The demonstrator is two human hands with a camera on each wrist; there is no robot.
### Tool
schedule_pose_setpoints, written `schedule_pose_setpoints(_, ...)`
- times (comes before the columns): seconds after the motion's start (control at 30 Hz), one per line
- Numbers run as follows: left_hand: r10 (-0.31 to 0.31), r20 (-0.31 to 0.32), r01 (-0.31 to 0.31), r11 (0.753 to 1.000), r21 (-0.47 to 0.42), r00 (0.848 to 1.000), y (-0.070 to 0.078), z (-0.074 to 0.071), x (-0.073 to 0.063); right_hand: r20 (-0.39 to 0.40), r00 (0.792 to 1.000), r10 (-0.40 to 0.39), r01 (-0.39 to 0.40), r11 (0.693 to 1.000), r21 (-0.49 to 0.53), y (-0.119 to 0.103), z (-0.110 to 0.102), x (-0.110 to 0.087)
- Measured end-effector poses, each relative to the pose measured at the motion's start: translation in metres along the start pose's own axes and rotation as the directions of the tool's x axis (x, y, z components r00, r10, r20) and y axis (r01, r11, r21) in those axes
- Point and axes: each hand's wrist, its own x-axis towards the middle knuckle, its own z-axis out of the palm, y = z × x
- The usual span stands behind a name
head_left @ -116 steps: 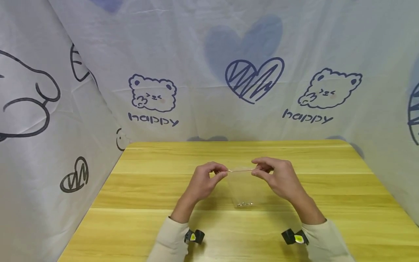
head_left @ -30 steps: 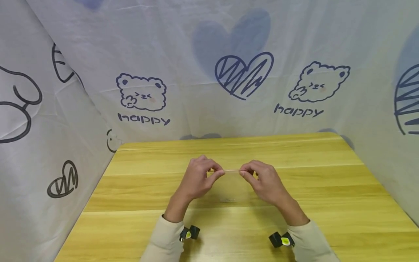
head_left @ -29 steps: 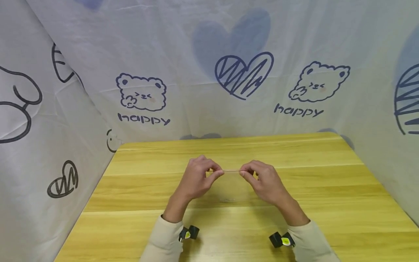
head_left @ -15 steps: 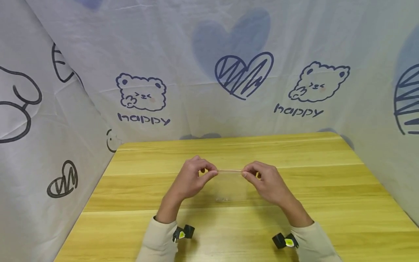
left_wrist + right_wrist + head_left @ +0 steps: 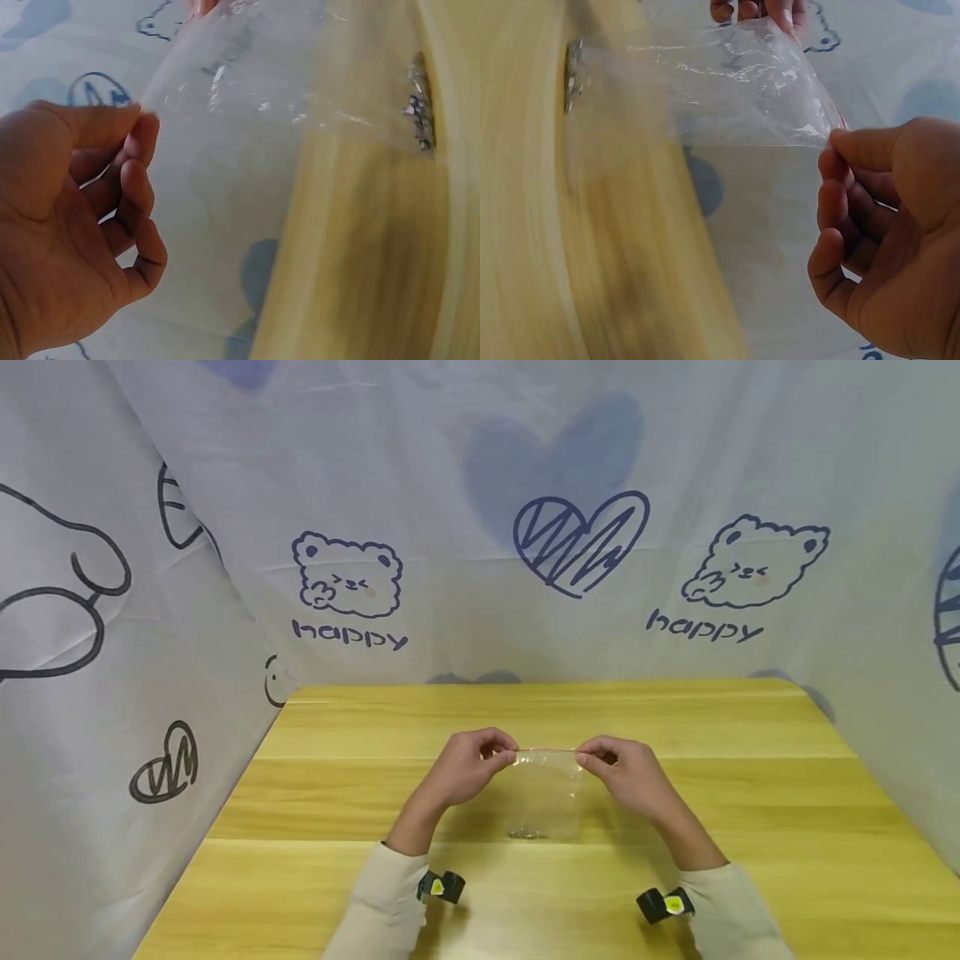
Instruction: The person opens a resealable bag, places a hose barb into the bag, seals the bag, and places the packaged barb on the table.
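Note:
A clear zip bag [image 5: 546, 793] with a red line along its top edge hangs between my two hands. My left hand [image 5: 468, 768] pinches the top left corner between thumb and forefinger, and my right hand [image 5: 626, 772] pinches the top right corner the same way. Small shiny metal pieces [image 5: 527, 834] lie gathered at the bag's bottom left. The left wrist view shows these metal pieces [image 5: 420, 101] bunched in the bag's lower end. In the right wrist view the bag [image 5: 705, 82] is stretched from corner to corner, its plastic creased and glinting.
Beneath the hands spreads a yellow wood-grain table [image 5: 337, 802]. White cloth [image 5: 450, 527] printed with bears and hearts closes off the back and both sides. A black wrist camera [image 5: 441, 887] sits at the left sleeve, another black camera [image 5: 663, 905] at the right.
Both hands still pinch the bag's top edge, now a bit farther apart than half a second ago. The bag and metal pieces show more clearly. The whole view has shifted slightly.

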Motion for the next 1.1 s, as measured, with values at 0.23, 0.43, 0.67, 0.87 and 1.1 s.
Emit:
schedule_pose_setpoints(0.23, -0.048, -0.012, 0.049, 0.994, 0.102, 0.999, -0.012, 0.017, 0.021, -0.014, 0.999, 0.033, -0.033, 0.997, -0.063, 0.022, 0.016, 0.021)
schedule_pose_setpoints(0.43, -0.12, 0.037, 0.111, 0.978, 0.177, 0.992, -0.029, 0.02, 0.024, 0.02, 0.999, 0.04, -0.036, 0.99, -0.138, 0.03, 0.032, 0.035)
schedule_pose_setpoints(0.67, -0.201, 0.063, 0.181, 0.956, 0.233, 0.978, -0.047, 0.026, 0.025, 0.031, 0.999, 0.044, -0.039, 0.986, -0.159, 0.039, 0.046, 0.045)
schedule_pose_setpoints(0.87, -0.205, 0.044, 0.189, 0.952, 0.241, 0.978, -0.055, 0.035, 0.029, 0.008, 0.999, 0.044, -0.042, 0.984, -0.17, 0.041, 0.049, 0.049)
schedule_pose_setpoints(1.1, -0.208, 0.02, 0.198, 0.955, 0.221, 0.978, -0.058, 0.039, 0.029, -0.035, 0.998, 0.059, -0.065, 0.973, -0.221, 0.049, 0.05, 0.047)
